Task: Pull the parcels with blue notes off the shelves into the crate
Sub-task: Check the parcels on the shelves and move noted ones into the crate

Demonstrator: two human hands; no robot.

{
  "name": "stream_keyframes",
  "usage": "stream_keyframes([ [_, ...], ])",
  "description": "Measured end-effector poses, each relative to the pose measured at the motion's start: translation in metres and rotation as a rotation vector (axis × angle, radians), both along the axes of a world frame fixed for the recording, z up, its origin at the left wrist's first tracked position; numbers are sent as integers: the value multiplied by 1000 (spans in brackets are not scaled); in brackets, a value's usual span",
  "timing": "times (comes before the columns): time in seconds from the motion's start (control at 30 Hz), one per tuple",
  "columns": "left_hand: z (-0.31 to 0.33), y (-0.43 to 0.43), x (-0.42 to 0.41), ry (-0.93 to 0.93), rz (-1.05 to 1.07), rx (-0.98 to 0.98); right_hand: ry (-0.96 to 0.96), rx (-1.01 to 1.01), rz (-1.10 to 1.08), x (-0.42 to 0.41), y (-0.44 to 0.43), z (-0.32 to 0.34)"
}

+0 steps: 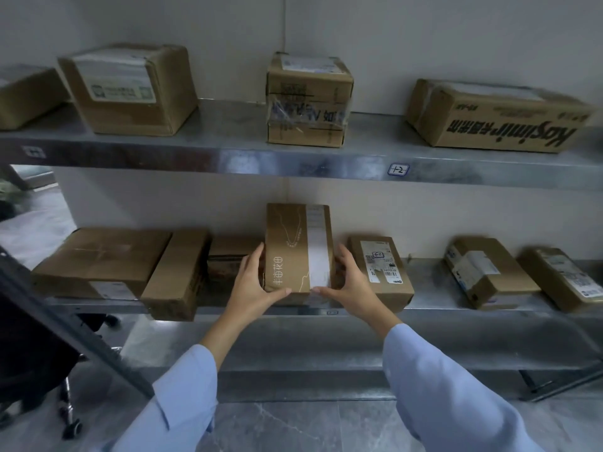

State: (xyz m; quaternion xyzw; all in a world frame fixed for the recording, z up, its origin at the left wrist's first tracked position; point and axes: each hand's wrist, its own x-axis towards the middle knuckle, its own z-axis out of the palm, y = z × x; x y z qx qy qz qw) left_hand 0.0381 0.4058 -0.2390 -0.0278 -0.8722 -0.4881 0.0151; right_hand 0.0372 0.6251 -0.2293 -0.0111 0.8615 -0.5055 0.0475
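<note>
Pale blue, the left sleeve (177,396) and the right sleeve (440,386) rose from the bottom of the view. Both forearms were stretched forward and slightly inward toward the lower shelf (430,288). The wrists were bare and nearly level with each other.

The left hand (253,283) gripped the left side of a brown parcel (290,246), fingers wrapped up along its flank and thumb laid along the near bottom edge. The right hand (350,283) mirrored it on the right side, fingers round the flank and thumb pointing inward along the same edge. The two thumb tips lay close but apart.

The parcel, marked with a white line drawing and a pale strip of tape, sat in the middle of the lower shelf with its near end at the front lip. Whether it rested on the metal or was raised could not be told, nor whether it bore a blue note. Just left of it was a small dark carton (228,256), and just right a labelled carton (380,269). A large printed carton (499,122) lay on the upper shelf (228,128), whose front edge carried a small handwritten tag (398,169).
</note>
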Motion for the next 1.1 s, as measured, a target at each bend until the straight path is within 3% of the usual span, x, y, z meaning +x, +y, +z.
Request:
stream_keyframes([
  [0.23, 11, 7, 5, 22, 9, 58, 63, 91, 8, 1, 4, 15],
  [0.47, 18, 6, 9, 57, -3, 186, 40, -87, -45, 2, 7, 17],
  [0.7, 21, 4, 8, 17, -32, 155, 73, -33, -8, 5, 3, 26],
  [1.1, 19, 9, 12, -99, -79, 439, 25, -129, 12, 8, 21, 30],
])
